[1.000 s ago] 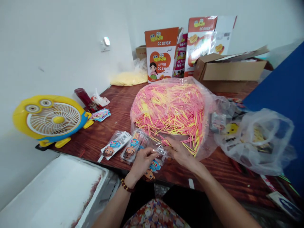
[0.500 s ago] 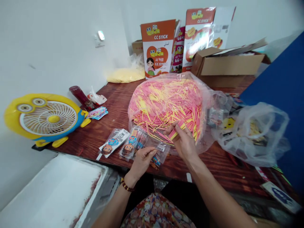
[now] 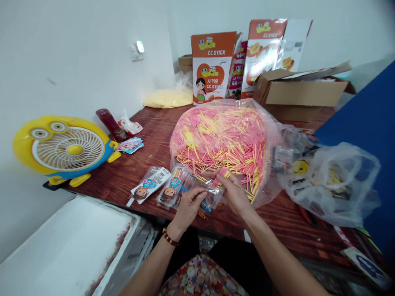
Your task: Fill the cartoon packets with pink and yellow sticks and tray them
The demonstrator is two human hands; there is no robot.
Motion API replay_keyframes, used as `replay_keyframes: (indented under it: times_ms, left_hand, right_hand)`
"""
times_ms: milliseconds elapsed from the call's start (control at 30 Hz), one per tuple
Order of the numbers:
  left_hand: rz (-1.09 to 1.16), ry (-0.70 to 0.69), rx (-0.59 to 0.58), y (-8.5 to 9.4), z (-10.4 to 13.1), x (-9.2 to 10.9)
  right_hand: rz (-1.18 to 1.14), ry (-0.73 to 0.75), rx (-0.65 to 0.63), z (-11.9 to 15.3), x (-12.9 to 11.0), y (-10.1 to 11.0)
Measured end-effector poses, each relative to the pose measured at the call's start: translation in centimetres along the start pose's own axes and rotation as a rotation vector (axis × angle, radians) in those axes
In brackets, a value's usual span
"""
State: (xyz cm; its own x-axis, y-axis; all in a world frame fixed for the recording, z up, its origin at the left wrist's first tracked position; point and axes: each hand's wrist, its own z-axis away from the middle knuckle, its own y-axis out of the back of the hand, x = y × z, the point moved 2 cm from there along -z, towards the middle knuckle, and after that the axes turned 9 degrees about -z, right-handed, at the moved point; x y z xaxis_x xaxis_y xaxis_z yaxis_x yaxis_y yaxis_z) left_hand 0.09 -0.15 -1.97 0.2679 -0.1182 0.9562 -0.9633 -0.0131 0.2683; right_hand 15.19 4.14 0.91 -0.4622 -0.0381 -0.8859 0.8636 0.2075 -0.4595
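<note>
My right hand [image 3: 236,193] is closed around a small bundle of pink and yellow sticks [image 3: 222,176]. Close to its left, my left hand [image 3: 189,205] pinches the edge of a clear printed packet [image 3: 213,196], whose top reaches to the sticks' lower ends. Beyond both hands a large clear plastic bag [image 3: 273,123] lies spread, heaped with loose pink and yellow sticks [image 3: 222,135]. Left of my left hand are filled packets [image 3: 170,191] with a cartoon face, partly overlapping, and a stack of flat packets [image 3: 150,185].
A yellow and blue fan [image 3: 69,150] stands at the left, near a dark red bottle [image 3: 110,123] and small colourful sachets [image 3: 131,145]. Printed cartons [image 3: 212,61] and an open cardboard box [image 3: 304,92] line the back. At right lies a white plastic bag [image 3: 354,168].
My right hand has lowered the sticks toward my left hand. The packet's clear top has been raised to the sticks' ends. The whole view has shifted slightly.
</note>
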Motion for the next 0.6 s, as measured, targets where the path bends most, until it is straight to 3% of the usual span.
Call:
replay_keyframes:
  times_ms: [200, 400, 600]
  left_hand:
    - [0.129, 0.032, -0.008, -0.8, -1.6, 0.5]
    - [0.204, 0.037, 0.004, -0.9, -2.5, 0.7]
    - [0.272, 0.019, 0.031, -0.6, -2.8, 2.1]
  right_hand:
    - [0.215, 0.032, -0.122, -1.2, -2.7, 0.4]
    - [0.573, 0.072, -0.240, -1.0, -4.5, 0.3]
    - [0.496, 0.111, -0.282, -1.9, -6.0, -0.1]
